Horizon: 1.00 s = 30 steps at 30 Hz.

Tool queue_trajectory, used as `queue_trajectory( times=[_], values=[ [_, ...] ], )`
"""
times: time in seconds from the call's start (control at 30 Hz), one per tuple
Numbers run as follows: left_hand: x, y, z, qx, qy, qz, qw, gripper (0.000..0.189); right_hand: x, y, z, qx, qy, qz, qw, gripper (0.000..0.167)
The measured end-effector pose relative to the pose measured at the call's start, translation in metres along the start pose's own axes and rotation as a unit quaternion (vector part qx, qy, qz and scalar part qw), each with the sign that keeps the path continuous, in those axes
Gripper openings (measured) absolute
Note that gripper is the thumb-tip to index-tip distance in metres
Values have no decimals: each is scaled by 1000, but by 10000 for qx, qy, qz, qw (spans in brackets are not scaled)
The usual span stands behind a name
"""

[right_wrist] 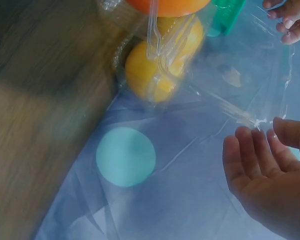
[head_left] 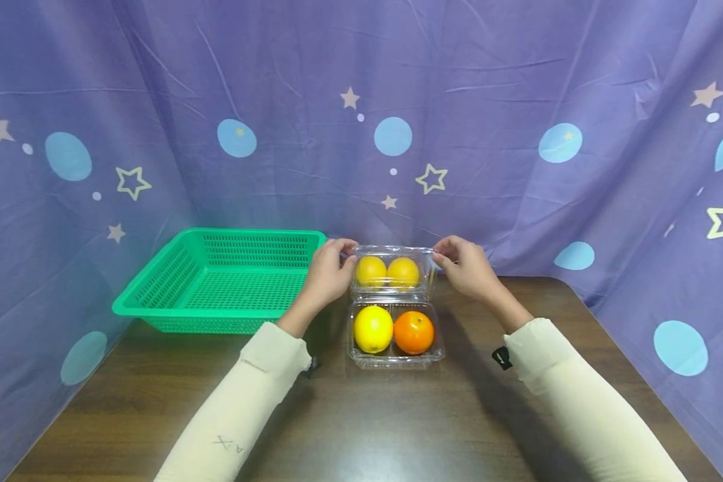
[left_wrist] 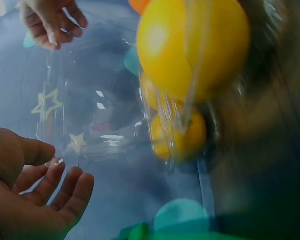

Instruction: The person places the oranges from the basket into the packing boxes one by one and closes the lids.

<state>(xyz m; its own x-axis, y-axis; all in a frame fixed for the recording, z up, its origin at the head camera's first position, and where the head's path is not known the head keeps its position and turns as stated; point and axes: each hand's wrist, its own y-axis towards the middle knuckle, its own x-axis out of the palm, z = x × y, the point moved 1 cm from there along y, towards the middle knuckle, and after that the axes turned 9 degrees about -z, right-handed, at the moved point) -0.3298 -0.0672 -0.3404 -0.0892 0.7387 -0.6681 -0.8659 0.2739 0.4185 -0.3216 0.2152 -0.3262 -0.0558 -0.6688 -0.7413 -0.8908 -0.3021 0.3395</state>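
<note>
A clear plastic clamshell box (head_left: pixel 395 362) stands on the table with its lid (head_left: pixel 391 252) raised. Inside its base sit a yellow round fruit (head_left: pixel 373 329) and, to the right, an orange round fruit (head_left: pixel 414 333). Through the lid show two more yellow-orange fruits, the left one (head_left: pixel 371 272) and the right one (head_left: pixel 403 272); what they rest in is unclear. My left hand (head_left: pixel 330 273) pinches the lid's upper left corner between thumb and index finger, other fingers loose. At the upper right corner, my right hand (head_left: pixel 466 268) pinches the lid the same way.
A green perforated basket (head_left: pixel 217 312) stands left of the box, close by my left hand. Behind the brown wooden table (head_left: pixel 361 428) hangs a purple curtain (head_left: pixel 476 127) with stars and blue dots, which also runs along both sides.
</note>
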Motion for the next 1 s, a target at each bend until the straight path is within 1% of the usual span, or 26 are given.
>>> queue_trajectory(
  times=[0.13,0.27,0.4,0.53,0.7,0.77,0.83,0.87,0.93,1.0],
  values=[
    [-9,-7,3,351,394,-288,9982,23,-5,-8,-4,-221,-132,-272,9993,10],
    [-17,-16,6,631,799,-578,9931,21,-10,-17,-6,-512,-235,-601,9966,7],
    [-23,-26,9,974,1323,-876,9825,18,-13,-26,-7,-825,-461,-795,9923,5],
    [-28,-35,11,1425,1662,-1084,9697,13,-14,-36,-7,-1246,-685,-820,9864,4],
    [-31,-48,11,1818,1878,-1338,9559,9,-12,-49,-8,-1887,-928,-780,9745,11],
    [-32,-54,10,2010,1970,-1454,9485,10,-10,-54,-7,-2088,-1014,-781,9696,15],
    [-32,-60,10,2234,2083,-1559,9393,12,-9,-60,-8,-2309,-1116,-772,9635,16],
    [-32,-63,10,2345,2134,-1604,9347,12,-9,-63,-8,-2421,-1193,-764,9599,17],
    [-31,-70,9,2569,2224,-1667,9256,13,-8,-70,-8,-2702,-1409,-741,9495,19],
    [-30,-76,7,2776,2333,-1710,9161,14,-5,-77,-7,-2996,-1701,-689,9362,20]
  ],
)
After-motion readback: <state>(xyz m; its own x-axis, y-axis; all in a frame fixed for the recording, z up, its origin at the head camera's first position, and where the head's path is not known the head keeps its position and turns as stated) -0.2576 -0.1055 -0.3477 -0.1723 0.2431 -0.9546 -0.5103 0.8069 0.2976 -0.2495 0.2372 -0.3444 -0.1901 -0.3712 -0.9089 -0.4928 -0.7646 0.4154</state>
